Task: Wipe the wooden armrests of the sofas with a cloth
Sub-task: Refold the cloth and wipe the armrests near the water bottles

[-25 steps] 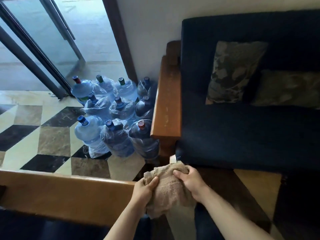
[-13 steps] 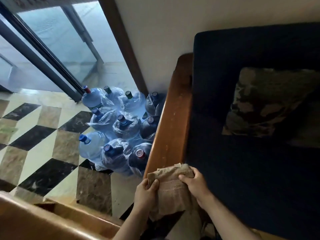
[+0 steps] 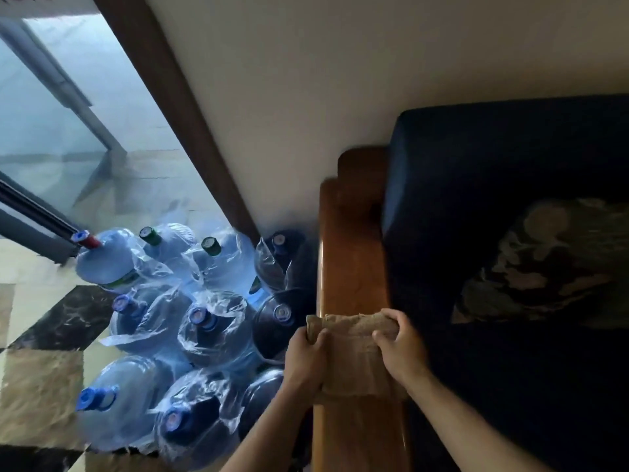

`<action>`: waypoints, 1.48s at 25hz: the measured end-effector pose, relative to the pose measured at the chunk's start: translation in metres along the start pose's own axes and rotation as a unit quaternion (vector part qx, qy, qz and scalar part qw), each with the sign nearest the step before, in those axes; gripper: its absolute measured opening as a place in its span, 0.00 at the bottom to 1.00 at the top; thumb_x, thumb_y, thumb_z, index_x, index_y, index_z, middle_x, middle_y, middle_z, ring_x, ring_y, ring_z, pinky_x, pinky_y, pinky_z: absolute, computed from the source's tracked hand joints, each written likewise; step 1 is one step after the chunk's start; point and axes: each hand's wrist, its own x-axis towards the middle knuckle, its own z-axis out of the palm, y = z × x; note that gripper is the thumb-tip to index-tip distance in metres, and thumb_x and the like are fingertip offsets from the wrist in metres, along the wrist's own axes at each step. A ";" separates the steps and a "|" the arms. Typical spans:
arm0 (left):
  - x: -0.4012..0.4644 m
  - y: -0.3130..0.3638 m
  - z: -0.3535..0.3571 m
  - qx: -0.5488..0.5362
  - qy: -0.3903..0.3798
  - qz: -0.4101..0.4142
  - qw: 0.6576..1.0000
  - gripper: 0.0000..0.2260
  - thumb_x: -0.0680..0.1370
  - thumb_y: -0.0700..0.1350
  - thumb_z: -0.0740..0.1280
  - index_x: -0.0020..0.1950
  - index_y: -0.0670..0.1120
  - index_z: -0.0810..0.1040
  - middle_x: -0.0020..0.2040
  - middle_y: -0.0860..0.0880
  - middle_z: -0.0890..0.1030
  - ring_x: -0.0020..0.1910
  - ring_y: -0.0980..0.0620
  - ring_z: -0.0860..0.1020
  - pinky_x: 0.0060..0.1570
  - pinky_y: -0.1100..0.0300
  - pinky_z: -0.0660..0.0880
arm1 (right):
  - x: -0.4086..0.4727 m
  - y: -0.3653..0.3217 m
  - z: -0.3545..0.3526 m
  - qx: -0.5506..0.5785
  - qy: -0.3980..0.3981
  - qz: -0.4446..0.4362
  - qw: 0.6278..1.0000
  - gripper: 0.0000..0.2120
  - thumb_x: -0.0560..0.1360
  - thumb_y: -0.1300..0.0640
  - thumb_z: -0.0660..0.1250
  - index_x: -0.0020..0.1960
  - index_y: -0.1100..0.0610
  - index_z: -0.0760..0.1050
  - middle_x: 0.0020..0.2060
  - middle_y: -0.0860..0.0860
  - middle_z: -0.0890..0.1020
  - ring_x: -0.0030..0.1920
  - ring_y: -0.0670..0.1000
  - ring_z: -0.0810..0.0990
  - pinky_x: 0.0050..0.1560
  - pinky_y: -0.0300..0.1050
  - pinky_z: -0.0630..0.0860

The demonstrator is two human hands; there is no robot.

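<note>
- The cloth (image 3: 354, 356) lies spread across the wooden armrest (image 3: 354, 267), toward its near end, between the water bottles (image 3: 211, 321) on one side and the dark sofa seat (image 3: 510, 369) on the other.
- The left hand (image 3: 306, 359) is curled tight on the cloth's bottle-side edge; the right hand (image 3: 401, 349) is clenched on its seat-side edge.
- Judged from this, wiping of this armrest is only starting: the long stretch beyond the cloth, up to the wall, looks untouched.
- The armrest's nearest end is cut off by the frame, and other armrests are out of view.
- Dim light and blur make dust on the wood hard to judge; the pale flecks are perhaps scuffs.
</note>
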 end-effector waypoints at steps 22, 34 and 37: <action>0.251 -0.011 0.052 -0.012 -0.092 0.048 0.994 0.11 0.86 0.49 0.57 0.60 0.53 0.78 0.59 0.46 0.84 0.58 0.49 0.82 0.63 0.48 0.77 | 0.298 -0.030 0.102 -0.442 0.041 -0.155 0.883 0.45 0.63 0.13 0.41 0.77 0.26 0.38 0.82 0.44 0.37 0.81 0.63 0.35 0.78 0.69 0.41; 0.245 -0.018 0.034 -0.034 -0.084 -0.014 0.996 0.24 0.85 0.58 0.53 0.48 0.45 0.81 0.43 0.42 0.85 0.42 0.46 0.84 0.48 0.49 0.81 | 0.188 0.030 0.067 -0.346 0.086 -0.010 0.934 0.48 0.68 0.18 0.50 0.80 0.36 0.36 0.82 0.61 0.48 0.79 0.69 0.55 0.76 0.70 0.60; 0.256 -0.021 0.026 -0.091 -0.112 -0.042 0.989 0.27 0.84 0.62 0.50 0.55 0.46 0.82 0.46 0.44 0.88 0.47 0.43 0.86 0.48 0.48 0.81 | 0.216 -0.002 0.111 -0.433 0.110 -0.033 0.894 0.44 0.72 0.19 0.46 0.81 0.34 0.35 0.82 0.62 0.36 0.80 0.72 0.37 0.77 0.75 0.42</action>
